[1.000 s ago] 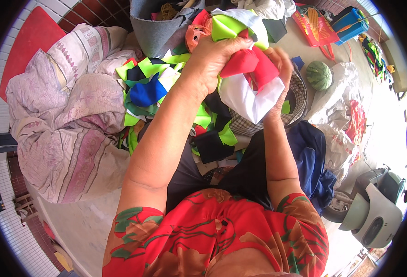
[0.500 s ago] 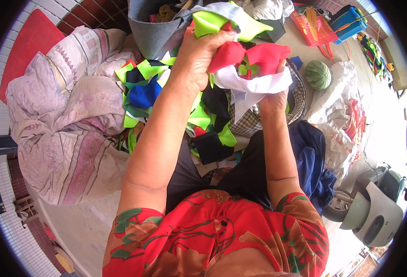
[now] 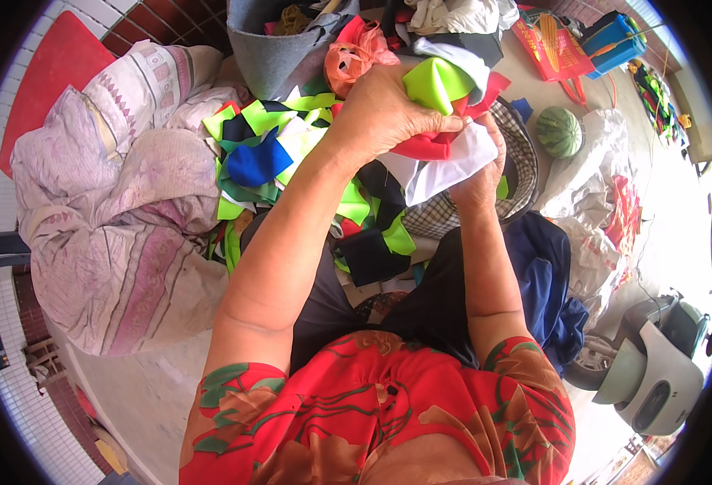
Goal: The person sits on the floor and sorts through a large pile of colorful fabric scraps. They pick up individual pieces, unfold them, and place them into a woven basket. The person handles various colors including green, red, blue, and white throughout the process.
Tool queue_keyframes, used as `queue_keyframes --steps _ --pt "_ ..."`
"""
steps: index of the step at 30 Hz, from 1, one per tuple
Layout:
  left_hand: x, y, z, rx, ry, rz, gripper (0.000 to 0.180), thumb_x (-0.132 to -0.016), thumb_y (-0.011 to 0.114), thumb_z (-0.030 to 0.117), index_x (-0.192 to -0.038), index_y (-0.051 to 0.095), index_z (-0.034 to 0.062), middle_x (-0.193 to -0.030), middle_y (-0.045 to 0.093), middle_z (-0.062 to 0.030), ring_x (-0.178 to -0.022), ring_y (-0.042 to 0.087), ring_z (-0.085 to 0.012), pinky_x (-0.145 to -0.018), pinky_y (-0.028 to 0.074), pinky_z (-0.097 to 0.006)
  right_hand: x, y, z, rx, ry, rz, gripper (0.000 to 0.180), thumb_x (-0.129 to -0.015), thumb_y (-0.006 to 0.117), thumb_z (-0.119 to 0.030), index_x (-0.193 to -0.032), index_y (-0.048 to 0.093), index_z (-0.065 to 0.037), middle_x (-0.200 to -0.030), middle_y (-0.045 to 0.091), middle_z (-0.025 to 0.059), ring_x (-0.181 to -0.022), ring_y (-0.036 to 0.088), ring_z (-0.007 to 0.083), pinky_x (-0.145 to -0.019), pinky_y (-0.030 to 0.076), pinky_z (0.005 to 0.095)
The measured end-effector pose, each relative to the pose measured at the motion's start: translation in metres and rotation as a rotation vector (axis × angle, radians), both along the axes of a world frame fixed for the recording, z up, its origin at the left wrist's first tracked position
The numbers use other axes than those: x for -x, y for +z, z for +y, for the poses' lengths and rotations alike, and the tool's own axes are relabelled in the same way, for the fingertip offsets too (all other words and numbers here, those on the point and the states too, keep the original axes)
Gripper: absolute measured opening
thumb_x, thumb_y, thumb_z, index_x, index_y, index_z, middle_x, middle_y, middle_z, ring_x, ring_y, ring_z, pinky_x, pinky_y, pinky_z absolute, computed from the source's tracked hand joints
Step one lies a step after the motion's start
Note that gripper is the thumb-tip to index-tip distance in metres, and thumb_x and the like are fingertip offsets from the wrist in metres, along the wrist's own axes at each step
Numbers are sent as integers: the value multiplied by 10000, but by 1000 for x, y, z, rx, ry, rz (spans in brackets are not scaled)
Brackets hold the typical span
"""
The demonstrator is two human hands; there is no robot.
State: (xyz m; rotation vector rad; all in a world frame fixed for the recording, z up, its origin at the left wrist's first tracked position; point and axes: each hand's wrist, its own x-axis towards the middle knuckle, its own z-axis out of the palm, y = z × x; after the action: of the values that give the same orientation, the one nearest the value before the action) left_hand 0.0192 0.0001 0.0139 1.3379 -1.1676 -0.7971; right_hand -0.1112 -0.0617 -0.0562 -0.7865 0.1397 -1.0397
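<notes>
Head view: left hand (image 3: 384, 113) and right hand (image 3: 481, 174) both clutch fabric scraps (image 3: 441, 121) between them.

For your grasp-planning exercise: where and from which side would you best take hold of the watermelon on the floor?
Grip the watermelon across its widest part, coming from above with fingers spread to either side. It is round and smooth with no handle or edge, and its top is bare, while a white bag crowds one side.

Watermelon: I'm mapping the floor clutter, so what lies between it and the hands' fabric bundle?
Head view: a checked basket sits between the watermelon and the bundle.
</notes>
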Motion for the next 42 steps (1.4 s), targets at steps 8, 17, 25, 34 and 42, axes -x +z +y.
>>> queue_keyframes --steps 8,17,25,34,42 --pt "-1 7 2 -1 118 406 207 -712 666 30 -913 626 1 -808 648 -52 -725 619 -108 -667 501 -251 -1 11 -3 -122 -12 -45 216 -879 554 -117 -1064 520 -13 -1021 603 74 -901 598 160 -817 490 304" --pt "-6 13 3 -32 11 617 272 -715 693 87 -959 589 28 -845 608 -43 -744 593 -122 -652 492 -262 1 -2 -11 -148 47 -40 385 -881 539 -164 -1215 422 -12 -1104 559 109 -1012 570 233 -890 469 368" --pt "-6 10 0 -23 19 698 291 -732 717 141 -976 595 40 -857 613 -33 -748 597 -125 -667 494 -261 7 -16 -22 -293 -27 -54 452 -882 558 -327 -1200 445 -26 -1157 536 139 -1077 523 266 -963 414 405" --pt "8 -3 -5 31 54 537 355 -788 709 280 -1035 601 48 -920 623 -12 -824 574 -86 -710 466 -242 -2 2 8 362 -228 382 793 -638 833 -258 -1266 408 -26 -1024 565 54 -925 557 150 -847 445 280" --pt "4 6 -5 104 72 862 237 -784 677 145 -1000 600 85 -944 629 -8 -886 595 -128 -841 448 -287 3 -11 -9 176 -181 259 424 -822 635 -393 -991 527 -20 -953 560 52 -850 533 153 -767 439 293"
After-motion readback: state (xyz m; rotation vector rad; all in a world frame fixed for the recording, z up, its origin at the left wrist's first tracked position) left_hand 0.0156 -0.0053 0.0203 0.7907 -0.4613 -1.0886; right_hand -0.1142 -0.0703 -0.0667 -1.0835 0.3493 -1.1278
